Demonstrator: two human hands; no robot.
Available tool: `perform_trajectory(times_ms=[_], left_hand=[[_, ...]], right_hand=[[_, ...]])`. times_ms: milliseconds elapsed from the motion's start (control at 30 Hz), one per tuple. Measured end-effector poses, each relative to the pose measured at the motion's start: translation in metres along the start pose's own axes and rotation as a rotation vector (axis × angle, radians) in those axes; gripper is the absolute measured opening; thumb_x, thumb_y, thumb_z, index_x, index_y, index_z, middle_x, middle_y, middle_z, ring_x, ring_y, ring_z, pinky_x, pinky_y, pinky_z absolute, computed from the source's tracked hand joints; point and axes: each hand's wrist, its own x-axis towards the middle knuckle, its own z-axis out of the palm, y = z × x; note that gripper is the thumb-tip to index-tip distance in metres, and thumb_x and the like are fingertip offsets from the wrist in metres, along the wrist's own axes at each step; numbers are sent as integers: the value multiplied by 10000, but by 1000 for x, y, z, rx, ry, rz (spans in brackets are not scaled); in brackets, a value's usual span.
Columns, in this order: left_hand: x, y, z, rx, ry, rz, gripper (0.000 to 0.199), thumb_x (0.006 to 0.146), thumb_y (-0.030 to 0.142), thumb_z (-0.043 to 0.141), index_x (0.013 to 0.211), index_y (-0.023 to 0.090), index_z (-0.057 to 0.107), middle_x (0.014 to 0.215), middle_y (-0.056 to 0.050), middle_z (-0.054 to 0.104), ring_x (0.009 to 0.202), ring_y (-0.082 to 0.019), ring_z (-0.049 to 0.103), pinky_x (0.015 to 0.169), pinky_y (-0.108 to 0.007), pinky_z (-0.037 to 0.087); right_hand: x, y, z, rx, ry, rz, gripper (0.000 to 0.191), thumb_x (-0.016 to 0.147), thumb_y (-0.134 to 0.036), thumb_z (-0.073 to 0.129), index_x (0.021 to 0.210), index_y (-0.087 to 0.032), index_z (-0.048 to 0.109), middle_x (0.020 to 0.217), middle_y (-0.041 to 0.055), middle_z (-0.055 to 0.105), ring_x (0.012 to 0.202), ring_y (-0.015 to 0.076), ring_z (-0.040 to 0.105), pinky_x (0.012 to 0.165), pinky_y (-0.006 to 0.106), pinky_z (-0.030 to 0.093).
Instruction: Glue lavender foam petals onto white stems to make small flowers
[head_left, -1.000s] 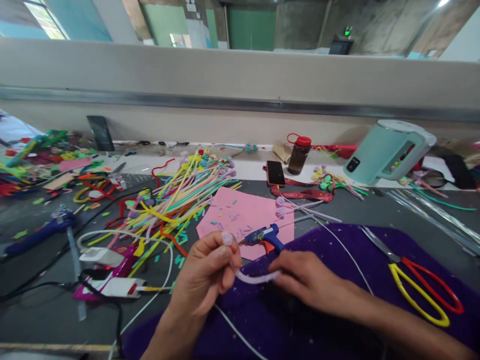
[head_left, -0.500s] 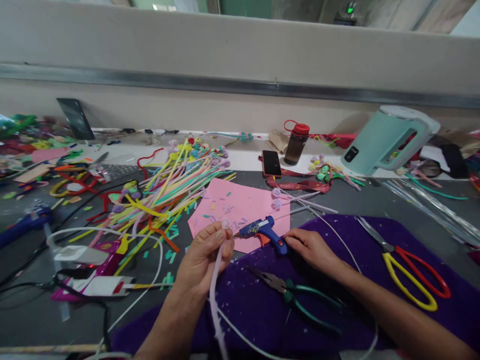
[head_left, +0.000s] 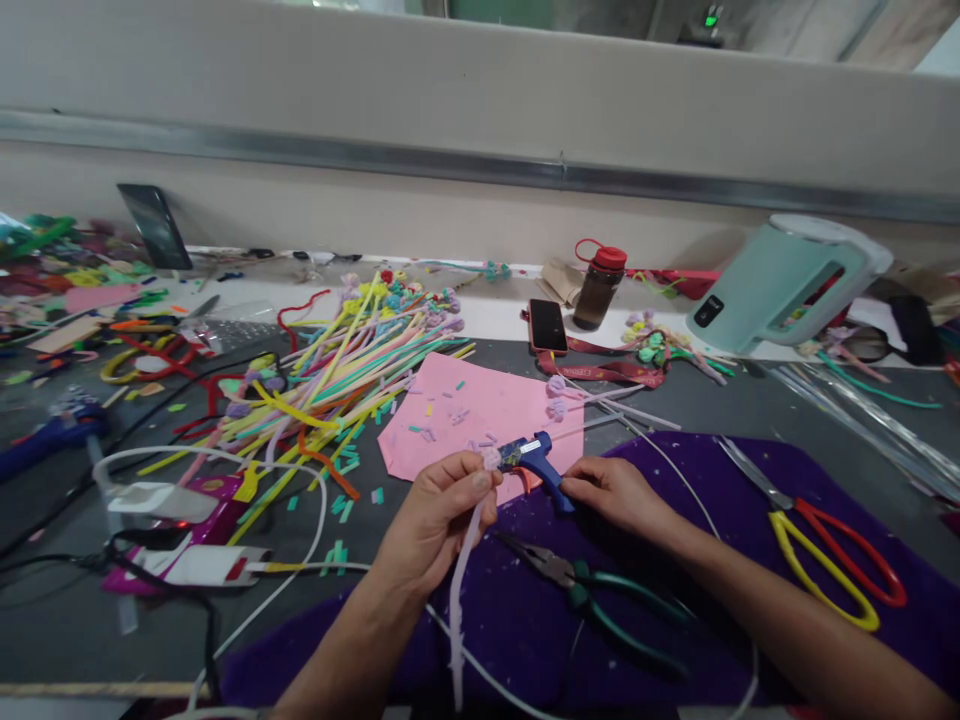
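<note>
Fingers of the left hand are clamped on the top of a lilac stem, whose fuzzy length hangs toward the near edge; those of the right hand are bunched together against the handle of the blue glue gun, though I cannot tell whether they grip it. The stem's pale bloom sits at the gun's front end, where the nozzle is hidden.

Largest of all is the dark tabletop, with a white strip along its far side. Across its near part lies a purple cloth. Beyond that, a pink sheet reaches under the gun. Left of the sheet is a pile of stems in many colours, with blooms at the far end. At far right stands a mint kettle, lid on, its contents hidden. Scissors lie on the cloth at right, and pliers between the two arms. A far bottle has a red cap and a brown see-through body; I cannot tell whether it holds liquid. Just left of it lies a phone. Smallest are the scraps, strewn over the sheet and left of the left hand.
</note>
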Motion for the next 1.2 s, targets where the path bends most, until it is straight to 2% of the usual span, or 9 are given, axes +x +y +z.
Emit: perform_trajectory(times_ms=[400, 600, 700, 800, 933, 1067, 1200], left_hand=[[2, -3, -2, -8, -12, 19, 118, 698, 224, 658, 699, 132, 586, 484, 20, 573, 372, -35, 420, 365, -126, 267], [2, 0, -3, -26, -6, 57, 123, 690, 230, 665, 691, 136, 586, 477, 24, 569, 361, -33, 409, 353, -130, 259], [1, 3, -2, -20, -2, 67, 134, 679, 243, 671, 695, 136, 592, 468, 24, 563, 352, -35, 403, 346, -133, 260], [-1, 5, -2, -50, 12, 96, 152, 650, 241, 692, 687, 136, 588, 468, 25, 559, 363, -40, 418, 355, -131, 284], [-6, 9, -4, -133, 21, 178, 193, 606, 245, 720, 684, 141, 577, 511, 16, 579, 375, -46, 428, 353, -138, 297], [-13, 13, -6, -189, -57, 294, 168, 625, 250, 704, 663, 150, 574, 440, 30, 529, 350, -45, 402, 344, -136, 270], [-15, 14, -9, -218, -51, 341, 175, 627, 262, 707, 659, 159, 569, 437, 30, 537, 350, -48, 432, 348, -130, 306]], right_hand=[[4, -7, 2, -131, 21, 67, 307, 816, -422, 444, 746, -202, 647, 697, 8, 655, 614, 142, 560, 510, 212, 306], [7, -12, 1, -152, 19, 68, 379, 828, -475, 404, 721, -191, 632, 673, 22, 649, 601, 143, 558, 521, 217, 296], [11, -19, 4, -155, 52, 43, 342, 754, -520, 500, 806, -207, 629, 739, 31, 656, 654, 168, 560, 544, 232, 286], [19, -26, 10, -130, 90, 56, 268, 667, -439, 607, 778, -195, 612, 738, 45, 638, 678, 196, 545, 551, 249, 266], [27, -25, 15, -27, 74, 73, 176, 620, -322, 630, 694, -176, 564, 657, 21, 589, 614, 174, 520, 518, 238, 280], [25, -24, 14, 150, 0, 37, 126, 685, -266, 548, 767, -179, 511, 676, -17, 567, 573, 126, 522, 483, 201, 347], [22, -32, 10, 514, 54, -31, 108, 719, -260, 523, 781, -178, 491, 675, -30, 512, 570, 111, 485, 518, 204, 386]])
